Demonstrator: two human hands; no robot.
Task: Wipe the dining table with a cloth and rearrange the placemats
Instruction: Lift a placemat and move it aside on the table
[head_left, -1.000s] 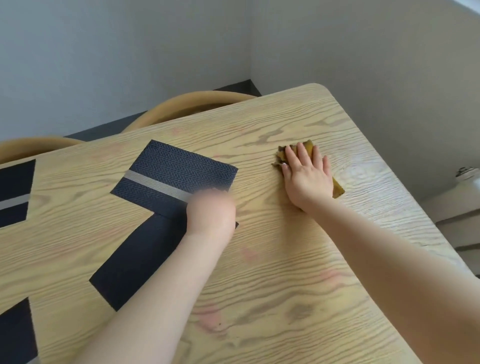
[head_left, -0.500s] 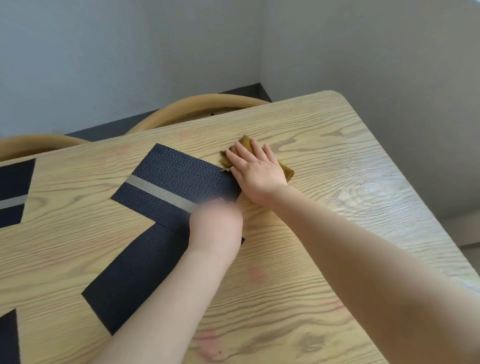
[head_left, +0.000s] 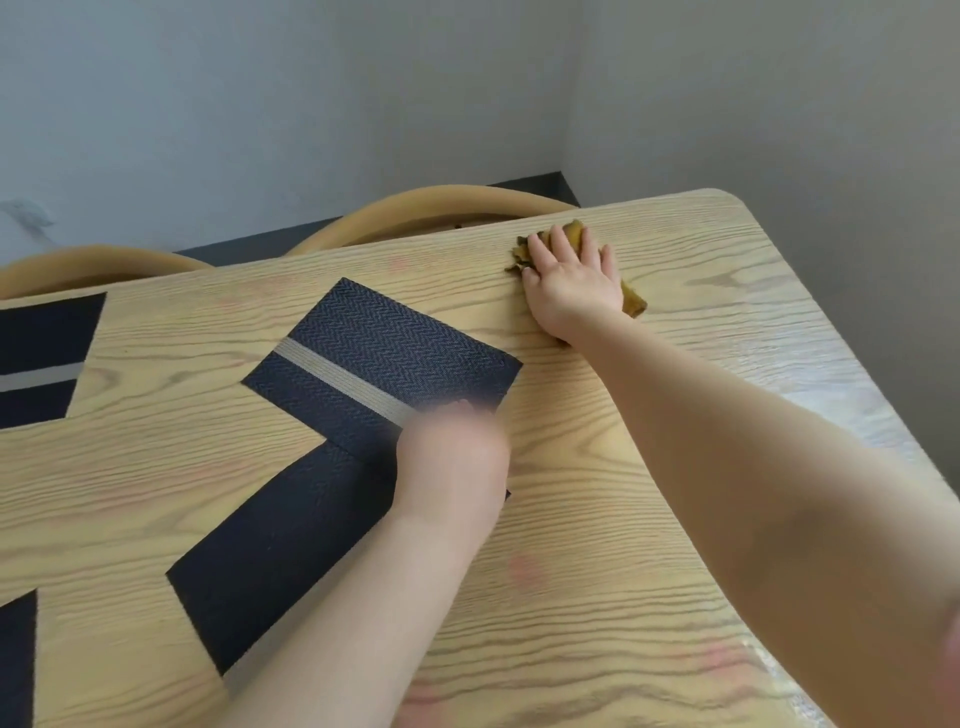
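In the head view, your right hand (head_left: 569, 275) lies flat with fingers spread, pressing the mustard cloth (head_left: 631, 301) onto the bench (head_left: 649, 519) near its far edge, towards the far right corner; keep the palm flat and overlap your strokes out to that corner. Your left hand (head_left: 451, 457) is blurred, so I cannot tell whether it is open or closed, though it rests on the folded dark placemat (head_left: 374, 364). That placemat lies skewed, its long axis running from the near left towards the far right.

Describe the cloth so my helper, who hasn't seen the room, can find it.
On the wooden table, look near the far edge, just in front of the curved chair back. The cloth is a crumpled mustard-yellow rag under the flat right hand, unlike the flat dark placemats.
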